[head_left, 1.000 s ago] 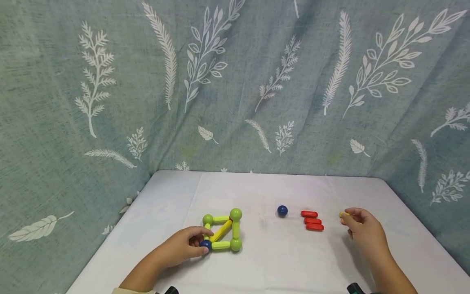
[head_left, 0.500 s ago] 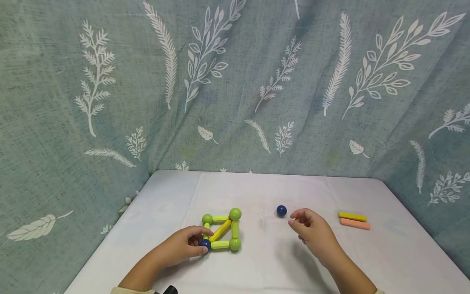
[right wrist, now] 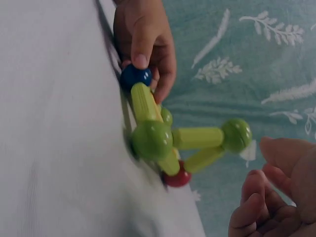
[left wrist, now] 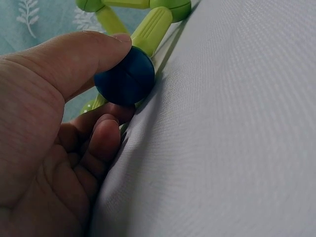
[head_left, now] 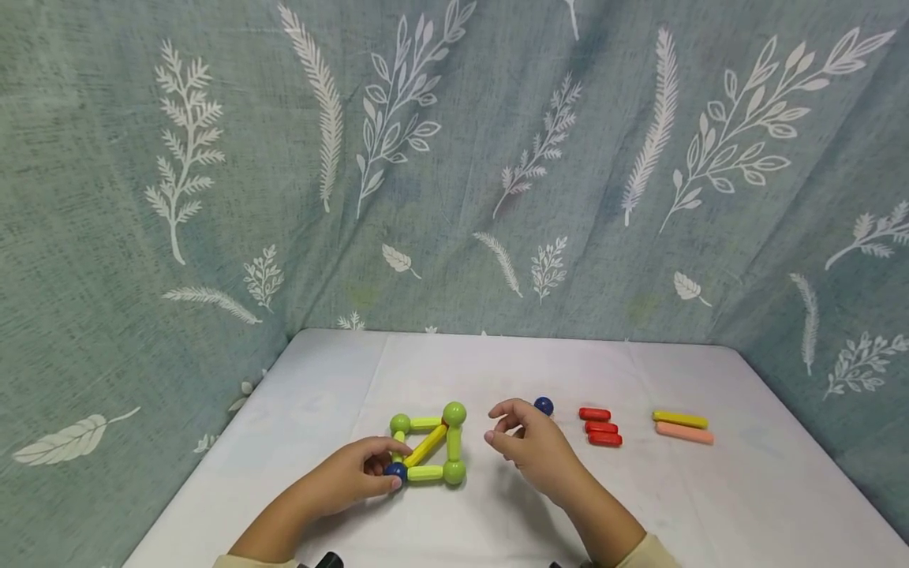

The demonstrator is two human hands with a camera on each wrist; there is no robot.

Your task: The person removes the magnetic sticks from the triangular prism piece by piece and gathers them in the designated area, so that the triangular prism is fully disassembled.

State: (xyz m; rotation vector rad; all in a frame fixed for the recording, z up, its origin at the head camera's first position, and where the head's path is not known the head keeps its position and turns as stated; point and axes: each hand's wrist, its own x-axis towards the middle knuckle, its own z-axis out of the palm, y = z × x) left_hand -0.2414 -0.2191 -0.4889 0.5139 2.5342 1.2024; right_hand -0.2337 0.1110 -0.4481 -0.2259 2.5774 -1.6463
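In the head view, a construction of balls and rods stands on the table's left half, with light green rods [head_left: 426, 473], green balls [head_left: 454, 472] and a yellow diagonal rod [head_left: 428, 446]. My left hand [head_left: 358, 471] pinches its blue corner ball [left wrist: 126, 76] between thumb and fingers. From the right wrist, a red ball [right wrist: 177, 178] shows low on the frame, and one green ball [right wrist: 237, 136] is raised on rods. My right hand [head_left: 534, 448] hovers right of the construction, apart from it, fingers loosely bent and holding nothing.
Behind my right hand lies a loose blue ball [head_left: 544, 405], partly covered. Farther right are three short red rods [head_left: 602, 427], then a long yellow rod [head_left: 679, 419] beside a salmon rod [head_left: 684, 433]. A leaf-patterned cloth [head_left: 440, 173] hangs behind the white table [head_left: 490, 367].
My right hand has moved left from the long rods, passing in front of the red rods and the loose blue ball. My left hand has stayed on the corner ball.
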